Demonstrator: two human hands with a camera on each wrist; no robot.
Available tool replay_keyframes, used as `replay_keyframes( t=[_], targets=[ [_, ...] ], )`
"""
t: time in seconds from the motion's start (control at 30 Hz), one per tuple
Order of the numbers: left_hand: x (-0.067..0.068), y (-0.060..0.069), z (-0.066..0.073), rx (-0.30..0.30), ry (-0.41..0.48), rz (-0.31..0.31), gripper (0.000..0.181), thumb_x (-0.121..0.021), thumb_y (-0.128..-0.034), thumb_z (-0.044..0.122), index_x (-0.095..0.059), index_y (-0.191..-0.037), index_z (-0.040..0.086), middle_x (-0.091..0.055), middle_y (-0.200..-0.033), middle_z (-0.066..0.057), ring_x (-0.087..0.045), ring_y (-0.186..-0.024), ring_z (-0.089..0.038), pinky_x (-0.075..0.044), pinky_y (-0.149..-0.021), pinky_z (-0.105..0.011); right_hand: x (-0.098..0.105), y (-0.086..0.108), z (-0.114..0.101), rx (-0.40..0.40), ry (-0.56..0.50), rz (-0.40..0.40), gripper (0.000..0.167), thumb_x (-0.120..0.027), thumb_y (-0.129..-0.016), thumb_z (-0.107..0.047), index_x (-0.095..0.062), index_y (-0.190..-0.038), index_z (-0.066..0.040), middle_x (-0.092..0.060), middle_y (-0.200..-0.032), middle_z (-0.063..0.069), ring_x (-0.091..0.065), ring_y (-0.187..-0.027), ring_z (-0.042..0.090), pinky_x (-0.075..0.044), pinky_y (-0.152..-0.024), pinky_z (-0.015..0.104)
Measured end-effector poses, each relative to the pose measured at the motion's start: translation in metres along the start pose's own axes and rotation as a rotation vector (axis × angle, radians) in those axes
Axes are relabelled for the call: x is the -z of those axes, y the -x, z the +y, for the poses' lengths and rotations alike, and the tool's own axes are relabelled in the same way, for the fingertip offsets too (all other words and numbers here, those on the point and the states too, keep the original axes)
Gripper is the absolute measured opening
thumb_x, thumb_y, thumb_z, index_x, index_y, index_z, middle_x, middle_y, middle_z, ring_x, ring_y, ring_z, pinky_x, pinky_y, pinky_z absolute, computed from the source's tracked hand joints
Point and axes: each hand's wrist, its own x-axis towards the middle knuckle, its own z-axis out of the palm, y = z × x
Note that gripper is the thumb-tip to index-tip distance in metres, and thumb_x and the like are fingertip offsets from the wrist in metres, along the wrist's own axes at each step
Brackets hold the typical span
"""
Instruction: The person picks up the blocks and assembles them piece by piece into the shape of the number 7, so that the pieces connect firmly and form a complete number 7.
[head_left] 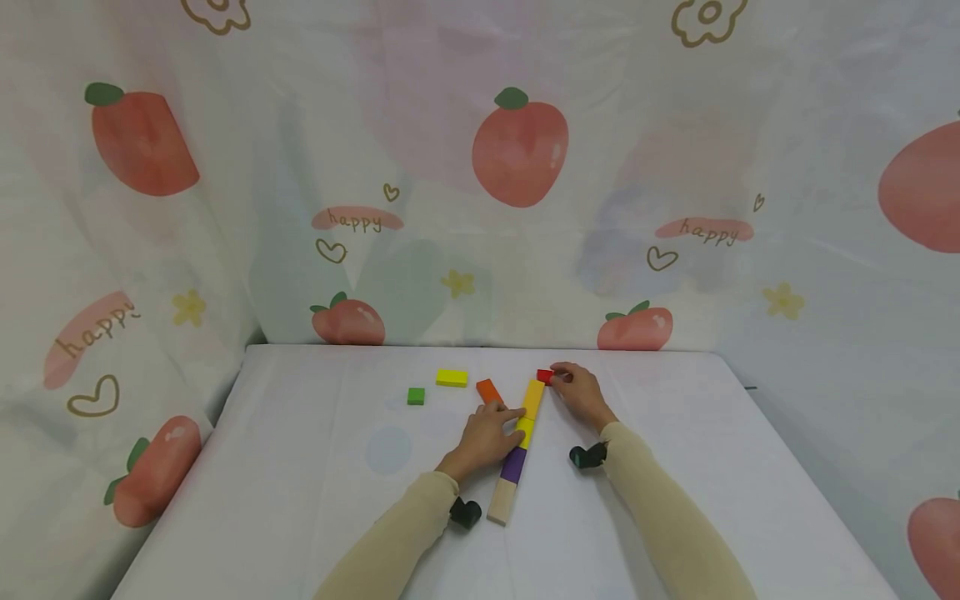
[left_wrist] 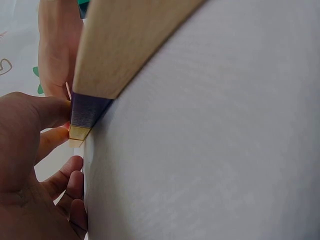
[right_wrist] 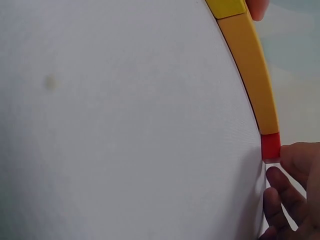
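A row of blocks runs away from me: a bare-wood block (head_left: 502, 503), a purple block (head_left: 513, 465), a yellow block (head_left: 526, 432) and an amber block (head_left: 533, 397). My left hand (head_left: 483, 437) rests along the row's left side, its thumb and index finger touching the blocks around the yellow one. At the far end, my right hand (head_left: 581, 394) pinches a small red block (right_wrist: 270, 146) by its fingertips. The red block stands against the amber block's end in the right wrist view. Part of the grip is hidden there.
An orange block (head_left: 489, 392) lies just beyond the left fingers. Farther left are a yellow block (head_left: 452, 378) and a small green block (head_left: 416, 397). Patterned cloth (head_left: 525, 267) rises behind the white table (head_left: 262, 500).
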Motion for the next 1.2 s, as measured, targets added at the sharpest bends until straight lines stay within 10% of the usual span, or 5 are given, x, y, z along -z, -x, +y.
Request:
replay_keyframes(
  t=[1.2],
  targets=[
    [-0.004, -0.002, -0.004, 0.008, -0.001, -0.006, 0.043, -0.063, -0.0943, 0.037, -0.059, -0.136, 0.031, -0.057, -0.126, -0.006, -0.051, -0.107, -0.021, -0.043, -0.091, -0.036, -0.010, -0.007, -0.009, -0.007, -0.006, -0.002, 0.036, -0.054, -0.098, -0.024, -0.061, -0.132, -0.014, -0.061, -0.131, 0.012, -0.054, -0.111, 0.030, -0.050, -0.098, 0.044]
  ],
)
